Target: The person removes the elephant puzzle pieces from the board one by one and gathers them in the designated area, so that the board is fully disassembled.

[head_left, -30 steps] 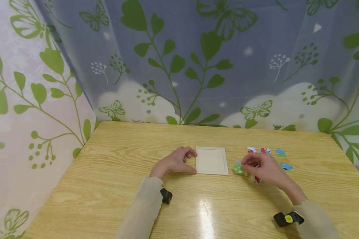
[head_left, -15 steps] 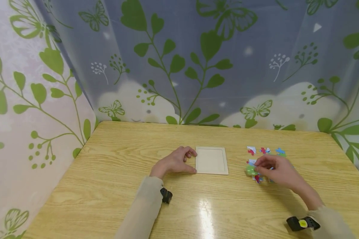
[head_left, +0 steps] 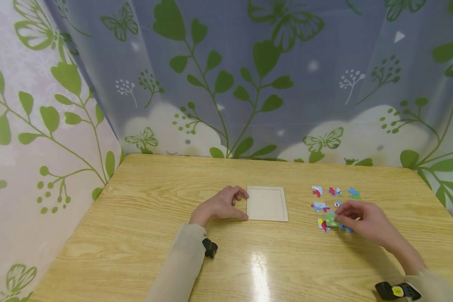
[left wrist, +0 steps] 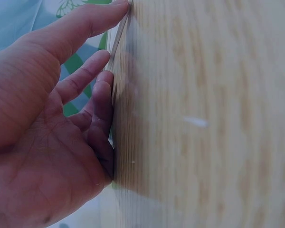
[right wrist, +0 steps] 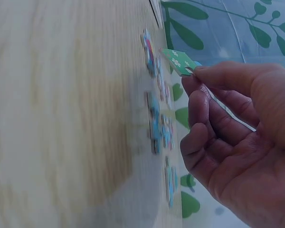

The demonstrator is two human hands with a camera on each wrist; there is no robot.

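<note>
My right hand [head_left: 367, 221] pinches a green jigsaw puzzle piece [head_left: 331, 220] with white flowers between thumb and index finger. The right wrist view shows this green piece [right wrist: 178, 61] raised off the table and tilted. Below and around it lie several other jigsaw pieces, among them a red and white one [head_left: 317, 191], a blue and green one [head_left: 354, 193] and a yellow and red one [head_left: 322, 224]. At the left edge of a square pale wooden puzzle tray [head_left: 266, 204], my left hand [head_left: 222, 203] rests with its thumb and index fingertip touching the rim.
The wood-grain table [head_left: 154, 184] extends on all sides of the tray and pieces. Behind it hangs a blue-grey curtain [head_left: 226, 84] with leaves and butterflies; a pale patterned curtain [head_left: 22, 126] borders the left side.
My right hand has carried the green piece to the right, away from the tray and over the loose pieces. The left hand and tray have stayed in place.
</note>
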